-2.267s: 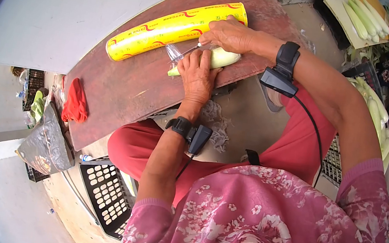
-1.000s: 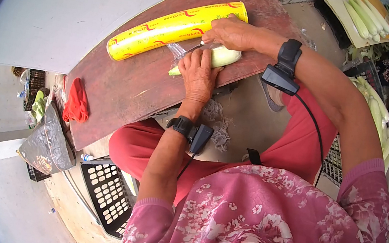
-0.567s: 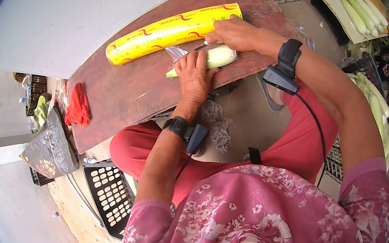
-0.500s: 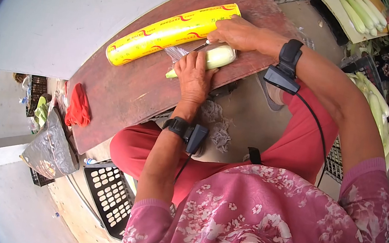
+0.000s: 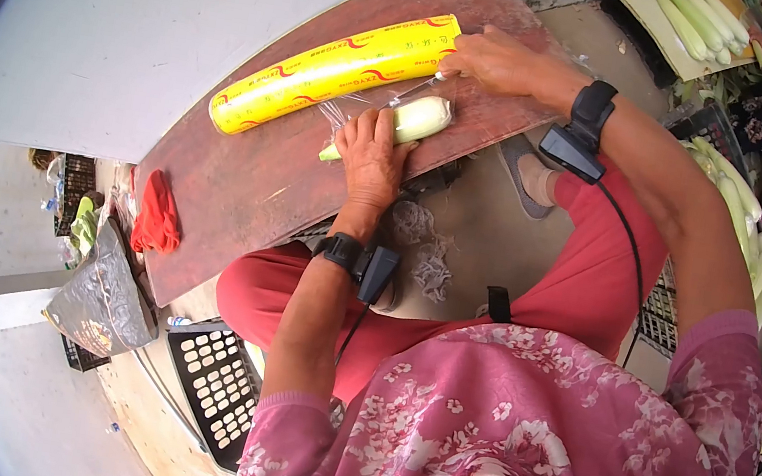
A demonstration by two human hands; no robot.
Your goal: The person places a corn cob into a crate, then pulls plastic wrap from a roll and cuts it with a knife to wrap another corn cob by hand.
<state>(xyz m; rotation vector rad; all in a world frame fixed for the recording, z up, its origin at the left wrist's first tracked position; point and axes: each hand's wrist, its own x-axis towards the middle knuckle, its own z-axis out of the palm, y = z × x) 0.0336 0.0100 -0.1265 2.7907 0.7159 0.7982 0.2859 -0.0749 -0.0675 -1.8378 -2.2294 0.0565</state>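
A pale, whitish-green stalk vegetable (image 5: 423,118) with a greener narrow end lies on the dark red board, partly under clear film. My left hand (image 5: 372,153) is closed over its middle, hiding part of it. Just above lies a yellow roll of cling film (image 5: 337,69) with red and black print, and clear film stretches between roll and vegetable. My right hand (image 5: 496,61) is at the roll's right end, fingers curled in a pinch. A small white tip shows below those fingers; what they hold is too small to make out.
The dark red board (image 5: 244,168) reaches over my knees. A red cloth (image 5: 158,213) lies at its left end. On the floor sits a black crate (image 5: 206,384). Long pale vegetables (image 5: 704,20) lie at the upper right, more (image 5: 735,207) beside my right arm.
My right hand has moved a little right, away from the vegetable. The roll's right end has shifted slightly down and left. My left hand stays on the vegetable.
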